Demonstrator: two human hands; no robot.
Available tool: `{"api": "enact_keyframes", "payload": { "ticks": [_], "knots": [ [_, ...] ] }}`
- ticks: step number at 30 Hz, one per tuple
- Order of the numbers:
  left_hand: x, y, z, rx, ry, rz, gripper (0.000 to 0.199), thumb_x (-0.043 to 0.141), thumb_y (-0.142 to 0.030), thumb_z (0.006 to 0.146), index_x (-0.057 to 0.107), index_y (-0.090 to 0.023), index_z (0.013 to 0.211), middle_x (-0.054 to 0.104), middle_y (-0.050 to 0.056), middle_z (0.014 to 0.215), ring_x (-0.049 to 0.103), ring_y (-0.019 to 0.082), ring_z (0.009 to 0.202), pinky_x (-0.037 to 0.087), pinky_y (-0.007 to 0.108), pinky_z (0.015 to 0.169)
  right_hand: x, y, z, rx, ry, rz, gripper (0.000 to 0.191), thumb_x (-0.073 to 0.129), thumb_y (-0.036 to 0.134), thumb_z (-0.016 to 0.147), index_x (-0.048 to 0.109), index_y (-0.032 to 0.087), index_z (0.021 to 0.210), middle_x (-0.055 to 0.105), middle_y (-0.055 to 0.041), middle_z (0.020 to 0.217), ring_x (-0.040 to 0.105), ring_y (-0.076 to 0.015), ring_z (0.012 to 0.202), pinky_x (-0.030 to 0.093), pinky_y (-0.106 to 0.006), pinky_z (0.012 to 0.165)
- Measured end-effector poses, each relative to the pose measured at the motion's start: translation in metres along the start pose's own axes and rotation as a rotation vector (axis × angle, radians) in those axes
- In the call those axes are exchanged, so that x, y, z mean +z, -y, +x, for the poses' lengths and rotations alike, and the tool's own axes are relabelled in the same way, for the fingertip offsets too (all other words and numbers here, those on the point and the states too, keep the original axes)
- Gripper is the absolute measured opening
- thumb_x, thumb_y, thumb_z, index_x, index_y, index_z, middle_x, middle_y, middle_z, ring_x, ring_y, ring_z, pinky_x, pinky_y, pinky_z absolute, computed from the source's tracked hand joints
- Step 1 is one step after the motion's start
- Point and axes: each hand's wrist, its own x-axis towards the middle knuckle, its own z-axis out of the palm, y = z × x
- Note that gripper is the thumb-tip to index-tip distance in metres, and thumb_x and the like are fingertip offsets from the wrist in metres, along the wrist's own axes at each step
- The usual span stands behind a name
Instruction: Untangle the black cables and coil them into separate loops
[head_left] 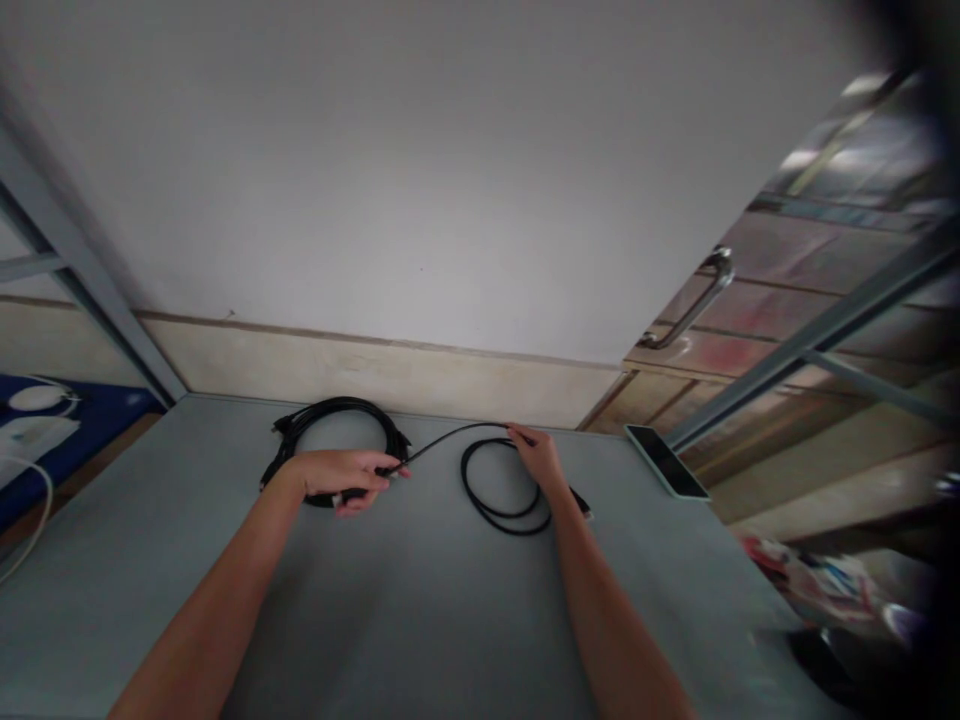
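The left hand (345, 478) has its fingers curled around the plug ends (386, 472) of a thin black cable (442, 437). The right hand (536, 455) pinches the same cable, its thumb and fingers close together. Between the hands the cable bends up in a curve. Its round loops lie on the gray table (420, 600), by the right hand. A fat coil of black cables (345, 405) sits just behind the left hand, near the back edge. That edge runs along the wall (390, 365). There is room between the coil and the loops. A phone (666, 462) lies by the right edge, past the right hand.
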Motion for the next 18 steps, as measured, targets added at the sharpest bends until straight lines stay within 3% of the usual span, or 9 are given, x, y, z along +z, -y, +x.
{"api": "enact_keyframes", "payload": {
  "ticks": [3, 9, 12, 15, 18],
  "knots": [
    [0.010, 0.005, 0.020, 0.067, -0.025, -0.004, 0.073, 0.060, -0.040, 0.086, 0.027, -0.019, 0.147, 0.064, 0.001, 0.068, 0.062, 0.017, 0.056, 0.041, 0.026, 0.053, -0.002, 0.002, 0.000, 0.029, -0.043, 0.017, 0.035, 0.062, 0.043, 0.079, 0.077, 0.017, 0.099, 0.075, -0.0095, 0.101, 0.069, -0.0285, 0.096, 0.051, -0.045, 0.092],
    [0.018, 0.012, 0.045, 0.224, -0.106, -0.259, 0.075, 0.065, -0.036, 0.083, 0.025, -0.019, 0.145, 0.068, 0.005, 0.077, 0.069, 0.022, 0.072, 0.049, 0.033, 0.066, 0.000, 0.016, -0.001, 0.040, 0.017, 0.027, 0.031, 0.063, 0.042, 0.078, 0.078, 0.018, 0.091, 0.077, -0.0083, 0.094, 0.070, -0.0288, 0.089, 0.055, -0.042, 0.084],
    [0.021, 0.011, 0.051, 0.270, -0.179, -0.344, 0.072, 0.066, -0.034, 0.082, 0.029, -0.019, 0.143, 0.064, 0.002, 0.074, 0.064, 0.017, 0.062, 0.047, 0.029, 0.058, 0.013, 0.028, -0.005, 0.010, 0.101, 0.020, 0.028, 0.062, 0.040, 0.079, 0.079, 0.019, 0.089, 0.077, -0.0077, 0.091, 0.071, -0.0273, 0.086, 0.056, -0.039, 0.078],
    [0.027, 0.011, 0.063, 0.310, -0.326, -0.344, 0.062, 0.066, -0.037, 0.082, 0.042, -0.018, 0.136, 0.055, -0.003, 0.066, 0.050, 0.008, 0.049, 0.034, 0.020, 0.045, 0.031, 0.045, -0.014, -0.040, 0.207, 0.020, 0.027, 0.061, 0.038, 0.083, 0.078, 0.021, 0.093, 0.077, -0.0071, 0.092, 0.071, -0.0255, 0.087, 0.056, -0.038, 0.081],
    [0.033, 0.014, 0.078, 0.353, -0.459, -0.336, 0.054, 0.064, -0.044, 0.083, 0.052, -0.015, 0.127, 0.046, -0.007, 0.059, 0.037, 0.005, 0.042, 0.023, 0.018, 0.041, 0.048, 0.063, -0.025, -0.094, 0.334, 0.034, 0.027, 0.058, 0.037, 0.086, 0.077, 0.022, 0.099, 0.076, -0.0062, 0.096, 0.071, -0.0241, 0.090, 0.055, -0.038, 0.085]
  ]
}}
